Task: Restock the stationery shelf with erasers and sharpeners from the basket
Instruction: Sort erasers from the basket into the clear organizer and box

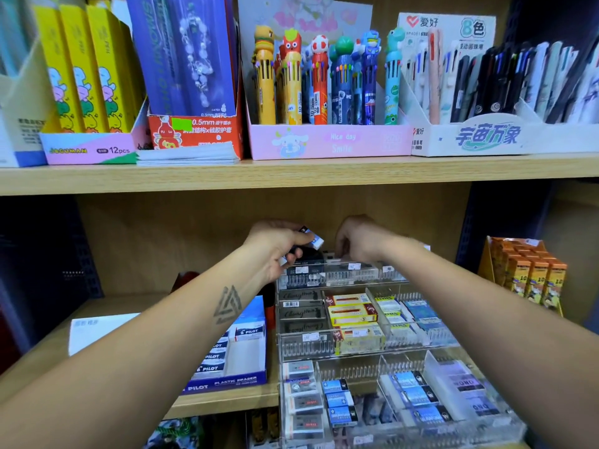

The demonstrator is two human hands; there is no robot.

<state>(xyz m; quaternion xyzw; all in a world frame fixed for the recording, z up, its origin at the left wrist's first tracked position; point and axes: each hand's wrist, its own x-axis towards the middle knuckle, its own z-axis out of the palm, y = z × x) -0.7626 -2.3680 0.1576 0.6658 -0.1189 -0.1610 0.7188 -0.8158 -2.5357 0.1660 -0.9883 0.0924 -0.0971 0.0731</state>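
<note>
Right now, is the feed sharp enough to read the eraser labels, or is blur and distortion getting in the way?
Head view: the Pilot eraser box reads clearly; the left hand and the eraser it holds are motion-blurred; the clear rack's lower front goes soft; wide-angle lens bows the upper shelf edge.

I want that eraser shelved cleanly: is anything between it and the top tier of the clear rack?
Nothing visible blocks it. The left hand holds the eraser just above the rack's top tier; the right hand works beside it.
</note>
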